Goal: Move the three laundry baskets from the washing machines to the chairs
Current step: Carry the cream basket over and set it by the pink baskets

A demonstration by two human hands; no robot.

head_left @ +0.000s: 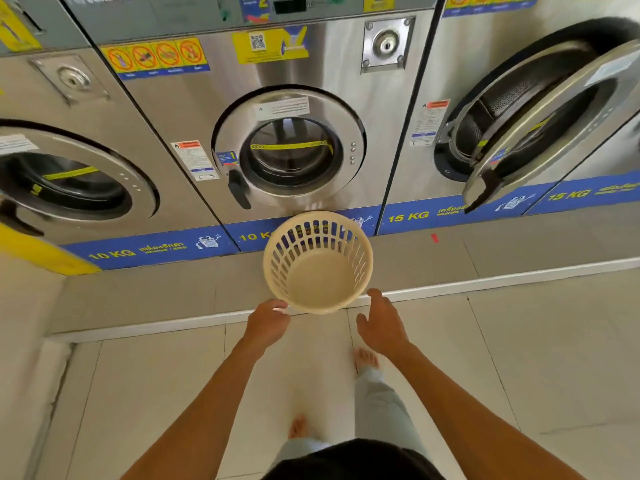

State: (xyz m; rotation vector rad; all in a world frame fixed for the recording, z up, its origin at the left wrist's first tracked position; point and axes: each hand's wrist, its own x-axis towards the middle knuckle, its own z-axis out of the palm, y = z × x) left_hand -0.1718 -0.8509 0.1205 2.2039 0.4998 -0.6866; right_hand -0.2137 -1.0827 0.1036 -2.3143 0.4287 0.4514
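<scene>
Below the middle washing machine (294, 126), on the raised grey step (450, 265) that ran along the row of washers, a cream laundry basket (318, 263) stood empty, its slatted wall just in front of the blue strip at the machine's base. Both arms reached forward toward it. The left hand (267, 323) was at the basket's near lower edge, its fingers (277, 304) curled and seemingly touching the plastic, though a firm hold could not be confirmed. The right hand (380, 323) hovered just beside the basket's right side, its fingers (375, 296) spread and holding nothing. The step in hand looked to be the pickup of this basket, with the task apparently at an early stage, since no chairs or other baskets showed. To do it well, the person would likely want both hands set on opposite sides of the rim or wall rather than low on one side, so the light, round basket came up level instead of tipping toward the washer door. The open door (540, 133) of the machine to the right jutted outward, so lifting straight up and back before turning would probably avoid knocking it, and bare feet (365, 358) on the tiled floor (519, 358) called for careful footing near the step's white edge.
</scene>
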